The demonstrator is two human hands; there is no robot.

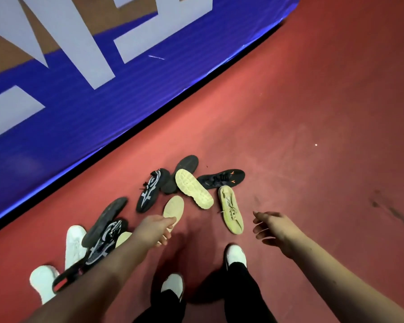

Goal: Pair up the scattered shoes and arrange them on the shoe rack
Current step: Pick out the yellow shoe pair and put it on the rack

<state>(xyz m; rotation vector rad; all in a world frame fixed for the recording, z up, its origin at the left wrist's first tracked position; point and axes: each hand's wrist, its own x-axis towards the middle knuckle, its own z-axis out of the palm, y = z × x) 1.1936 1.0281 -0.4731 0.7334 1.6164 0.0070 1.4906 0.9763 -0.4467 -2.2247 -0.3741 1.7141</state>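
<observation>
Left hand point(155, 230) grip clamped on cream shoe point(173, 209), sole up, likely first of pair. Right hand point(274, 226) fingers apart, empty, beside upright cream mate point(231, 212), probably next pick. Other shoes scattered on red floor point(313, 136) near blue banner point(79, 108). Shoe rack not visible.

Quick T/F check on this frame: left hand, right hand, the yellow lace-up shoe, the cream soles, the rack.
1. The left hand grips a cream-soled shoe. True.
2. The right hand holds a shoe. False: it is open and empty, fingers spread above the red floor.
3. The yellow lace-up shoe lies sole up. False: its laces face up.
4. A cream-soled shoe lying sole up sits among the black shoes. True.
5. A shoe rack is in view. False: only floor and a blue banner show.
</observation>
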